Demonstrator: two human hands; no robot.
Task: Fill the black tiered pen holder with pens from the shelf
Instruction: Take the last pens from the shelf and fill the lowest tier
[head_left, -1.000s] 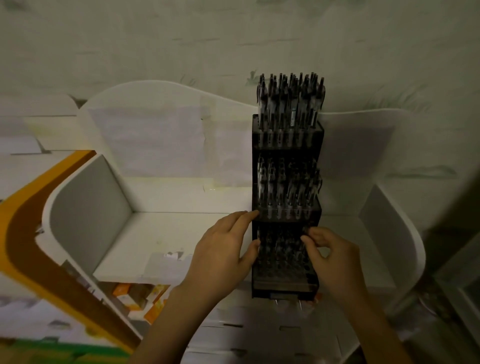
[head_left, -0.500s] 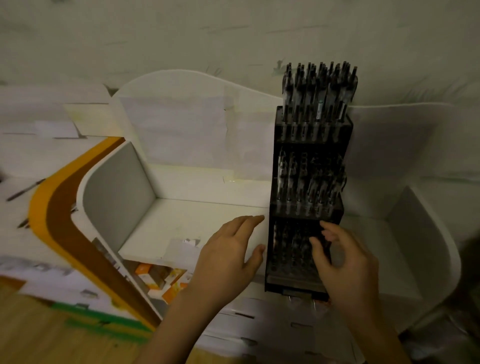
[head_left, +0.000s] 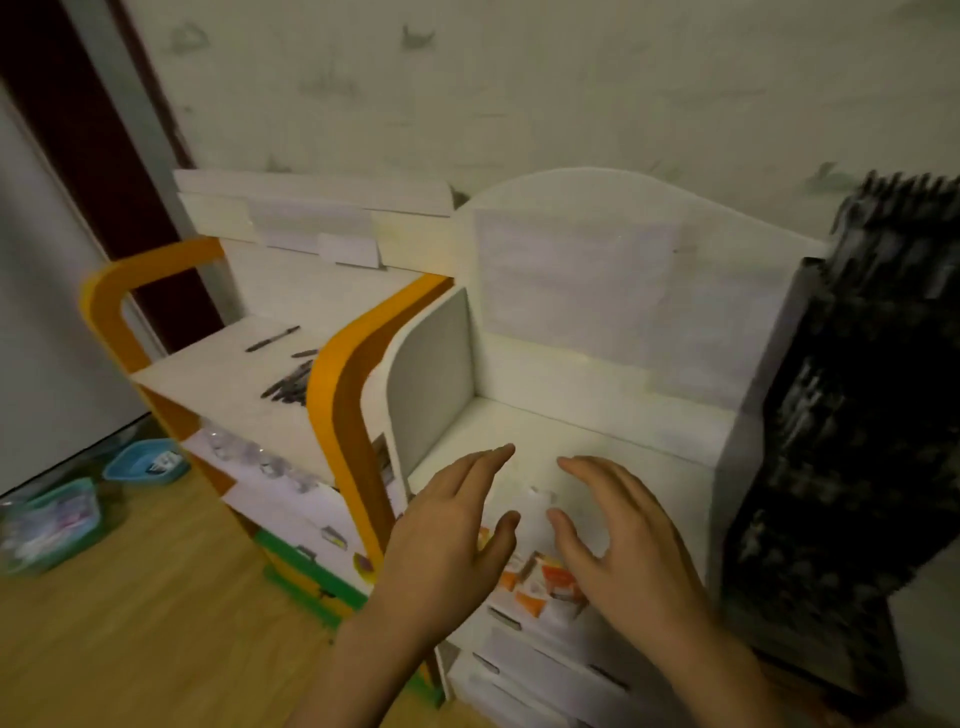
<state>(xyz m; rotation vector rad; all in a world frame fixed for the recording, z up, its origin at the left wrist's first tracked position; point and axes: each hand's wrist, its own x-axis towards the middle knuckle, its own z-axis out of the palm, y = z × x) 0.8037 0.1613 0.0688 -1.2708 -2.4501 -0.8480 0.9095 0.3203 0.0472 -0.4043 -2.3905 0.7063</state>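
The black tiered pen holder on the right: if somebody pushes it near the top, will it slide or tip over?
The black tiered pen holder looks tall and narrow, so a high push would probably tip it rather than slide it. Its upper tiers seem packed with pens, likely making it top-heavy and fairly heavy to lift. Its blurred base cannot be judged.

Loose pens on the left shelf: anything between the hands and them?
Yes. The orange side panel rises between both open hands, left hand and right hand, and the loose pens; the pens lie beyond it, partly hidden by its edge.
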